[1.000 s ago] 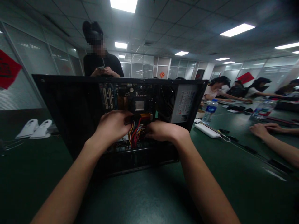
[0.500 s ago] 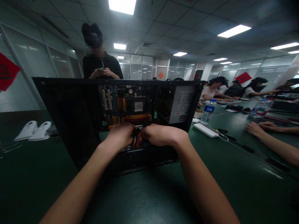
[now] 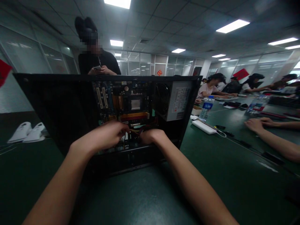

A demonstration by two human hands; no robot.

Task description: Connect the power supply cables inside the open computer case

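Your hands are down in the bundle of wires (image 3: 134, 133), which sits low inside the open computer case (image 3: 70, 106), just under the motherboard (image 3: 124, 103); the case stands on its side on the dark green table (image 3: 234, 175). Your left hand (image 3: 106, 136) is curled over the bundle from the left and your right hand (image 3: 152, 137) closes in from the right, the two nearly touching. The fingers of both are bent inward around the wires, but the tips are hidden, so you cannot tell how firmly either one grips. A second ago the red and yellow wires stood up higher between your hands, in front of the board; now both hands have dropped lower and the bundle is mostly covered, so it seems you have pressed or tucked it toward the case floor. To the right of the motherboard, inside the case, sits the power supply (image 3: 179, 100) with its fan. Right of the case, a water bottle (image 3: 205, 110) and a white power strip (image 3: 203, 127) rest on the table, with another person's hands (image 3: 255, 124) beyond. Behind the case a person in black (image 3: 98, 61) stands holding a phone.
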